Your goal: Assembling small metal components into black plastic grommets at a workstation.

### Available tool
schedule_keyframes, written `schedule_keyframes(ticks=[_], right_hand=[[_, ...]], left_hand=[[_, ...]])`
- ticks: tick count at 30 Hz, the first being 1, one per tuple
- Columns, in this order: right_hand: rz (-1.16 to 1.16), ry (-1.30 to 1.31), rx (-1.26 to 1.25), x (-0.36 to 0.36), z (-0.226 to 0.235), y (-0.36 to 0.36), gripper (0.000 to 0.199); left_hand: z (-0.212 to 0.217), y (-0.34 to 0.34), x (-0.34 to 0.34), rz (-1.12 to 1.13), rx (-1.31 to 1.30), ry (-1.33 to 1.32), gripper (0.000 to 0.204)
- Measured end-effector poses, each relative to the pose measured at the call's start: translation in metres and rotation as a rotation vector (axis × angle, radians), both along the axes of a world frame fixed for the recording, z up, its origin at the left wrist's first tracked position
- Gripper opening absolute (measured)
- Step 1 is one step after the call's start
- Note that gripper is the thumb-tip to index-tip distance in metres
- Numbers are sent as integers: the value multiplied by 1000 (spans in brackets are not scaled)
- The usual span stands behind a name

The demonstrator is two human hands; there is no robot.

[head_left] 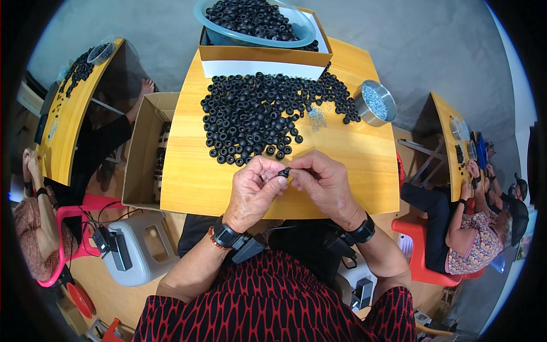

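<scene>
Fingertips of the left hand [254, 188] and right hand [322, 183] pinch one small black ring [284, 171] between them, just above the table's [194, 182] near edge. Behind it a heap of black rings [268, 117] covers the table's far half. A metal bowl [376, 103] of small silver parts stands near the far right corner.

A wooden table [364, 171] bears black rings [256, 114], a cardboard box [265, 54], a steel bowl [376, 102].
</scene>
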State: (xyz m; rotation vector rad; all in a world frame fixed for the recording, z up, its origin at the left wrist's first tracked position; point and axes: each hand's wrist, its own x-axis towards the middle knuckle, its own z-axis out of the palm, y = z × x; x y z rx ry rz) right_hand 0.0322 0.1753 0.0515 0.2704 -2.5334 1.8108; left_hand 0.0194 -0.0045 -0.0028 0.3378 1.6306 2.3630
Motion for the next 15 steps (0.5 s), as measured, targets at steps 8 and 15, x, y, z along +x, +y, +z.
schedule_keyframes(ticks=[8, 15], right_hand=[[-31, -34, -8, 1, 1, -3, 10], [-16, -43, -47, 1, 1, -3, 11]], left_hand=[[2, 1, 1, 15, 25, -18, 18], [2, 2, 0, 24, 48, -23, 19]])
